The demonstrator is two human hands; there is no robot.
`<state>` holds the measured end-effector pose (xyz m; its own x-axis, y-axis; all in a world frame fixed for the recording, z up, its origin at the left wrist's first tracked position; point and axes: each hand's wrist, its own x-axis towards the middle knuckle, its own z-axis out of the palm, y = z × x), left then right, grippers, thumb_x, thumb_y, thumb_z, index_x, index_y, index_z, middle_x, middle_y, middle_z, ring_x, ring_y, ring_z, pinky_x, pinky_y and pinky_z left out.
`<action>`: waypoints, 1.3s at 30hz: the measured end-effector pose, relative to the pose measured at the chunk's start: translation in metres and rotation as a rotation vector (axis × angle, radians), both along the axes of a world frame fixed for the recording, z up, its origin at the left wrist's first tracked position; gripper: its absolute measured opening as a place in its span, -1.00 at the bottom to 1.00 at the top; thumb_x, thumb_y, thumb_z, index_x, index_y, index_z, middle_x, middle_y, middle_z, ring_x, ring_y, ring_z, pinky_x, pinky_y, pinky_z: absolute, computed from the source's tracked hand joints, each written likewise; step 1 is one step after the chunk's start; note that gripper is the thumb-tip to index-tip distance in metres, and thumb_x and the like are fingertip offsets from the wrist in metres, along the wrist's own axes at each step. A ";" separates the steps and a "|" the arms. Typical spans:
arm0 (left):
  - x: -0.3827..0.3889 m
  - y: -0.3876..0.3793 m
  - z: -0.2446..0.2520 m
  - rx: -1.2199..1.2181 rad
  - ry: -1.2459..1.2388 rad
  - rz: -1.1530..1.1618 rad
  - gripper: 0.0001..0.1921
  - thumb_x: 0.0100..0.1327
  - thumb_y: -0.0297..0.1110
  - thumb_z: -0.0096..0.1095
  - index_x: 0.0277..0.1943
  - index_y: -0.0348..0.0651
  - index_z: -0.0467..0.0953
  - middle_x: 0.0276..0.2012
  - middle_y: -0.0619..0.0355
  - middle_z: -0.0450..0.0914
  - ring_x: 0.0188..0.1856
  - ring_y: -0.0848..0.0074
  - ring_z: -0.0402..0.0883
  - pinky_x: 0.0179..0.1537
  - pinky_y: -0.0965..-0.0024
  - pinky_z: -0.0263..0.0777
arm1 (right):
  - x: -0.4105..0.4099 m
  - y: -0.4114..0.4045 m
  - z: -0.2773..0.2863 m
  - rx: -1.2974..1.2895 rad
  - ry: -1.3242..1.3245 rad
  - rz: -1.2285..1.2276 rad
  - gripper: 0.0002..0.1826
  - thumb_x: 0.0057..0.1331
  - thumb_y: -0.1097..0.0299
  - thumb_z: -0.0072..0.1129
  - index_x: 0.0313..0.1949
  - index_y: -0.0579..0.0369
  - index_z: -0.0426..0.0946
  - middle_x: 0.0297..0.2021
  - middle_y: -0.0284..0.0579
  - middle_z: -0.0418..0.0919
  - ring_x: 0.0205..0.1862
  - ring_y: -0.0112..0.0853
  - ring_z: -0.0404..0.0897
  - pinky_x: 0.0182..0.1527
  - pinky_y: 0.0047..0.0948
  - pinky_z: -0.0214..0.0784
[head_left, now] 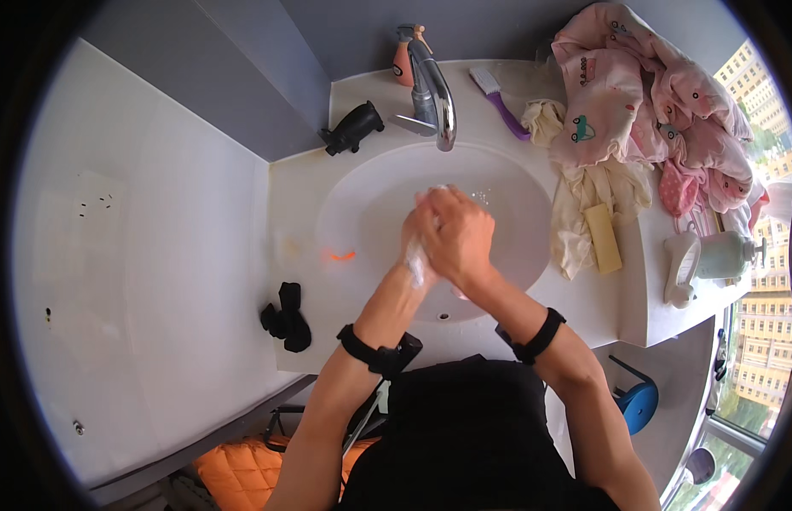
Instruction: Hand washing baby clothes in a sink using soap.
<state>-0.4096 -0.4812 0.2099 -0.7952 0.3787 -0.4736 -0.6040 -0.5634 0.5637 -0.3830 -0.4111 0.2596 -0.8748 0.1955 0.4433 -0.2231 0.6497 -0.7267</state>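
Observation:
Over the white oval sink (370, 211), my two hands are pressed together below the chrome faucet (444, 108). My right hand (460, 233) wraps over my left hand (416, 239), much of which it hides. White lather or wet white cloth shows between the palms and at my left wrist; I cannot tell which. A little pink shows beneath my right wrist. Small white suds lie in the basin beyond my hands. Each forearm wears a black strap.
Right of the sink lie a yellow soap bar (602, 238), cream cloths (571, 236), pink printed fabric (600, 96) and a pump bottle (722, 255). A purple-handled brush (507, 112), spray bottle (403, 64) and black pig-shaped object (354, 128) stand behind. Black socks (290, 319) lie left.

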 end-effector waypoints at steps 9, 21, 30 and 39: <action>-0.003 -0.010 -0.001 0.320 0.122 -0.059 -0.71 0.40 -0.05 -0.12 -0.29 -0.07 0.34 -0.47 0.26 0.41 -0.34 0.51 0.51 -0.30 0.47 0.39 | 0.000 -0.004 -0.010 -0.099 -0.002 -0.106 -0.69 0.22 0.21 0.11 -0.57 0.15 0.37 -0.53 -0.01 0.43 -0.58 -0.04 0.43 -0.48 -0.16 0.30; -0.013 -0.023 0.045 0.184 0.017 -0.063 -0.60 0.37 -0.11 0.00 0.03 -0.31 0.40 -0.05 0.06 0.50 0.01 0.43 0.50 0.06 0.30 0.39 | -0.018 0.070 -0.013 -0.940 -0.316 0.063 -0.61 0.26 0.08 0.17 -0.25 0.21 0.44 -0.45 -0.17 0.49 -0.38 -0.43 0.47 -0.32 -0.41 0.35; -0.009 -0.050 0.065 -0.270 0.575 -0.428 -0.65 0.30 -0.35 0.13 0.08 -0.35 0.38 -0.31 0.19 0.51 -0.22 0.57 0.51 -0.13 0.51 0.38 | -0.007 0.102 0.006 -0.879 -0.684 0.541 -0.65 0.10 0.28 0.36 -0.25 0.20 0.44 -0.47 -0.32 0.45 -0.49 -0.60 0.42 -0.48 -0.59 0.27; -0.004 -0.056 0.052 -0.181 0.543 -0.226 -0.70 0.32 -0.15 0.11 -0.19 -0.27 0.40 -0.35 0.27 0.46 -0.34 0.65 0.43 -0.24 0.53 0.37 | -0.006 0.103 0.009 -1.239 -0.511 0.547 -0.79 0.29 0.25 0.13 -0.33 0.11 0.38 -0.43 -0.34 0.41 -0.41 -0.61 0.41 -0.34 -0.58 0.33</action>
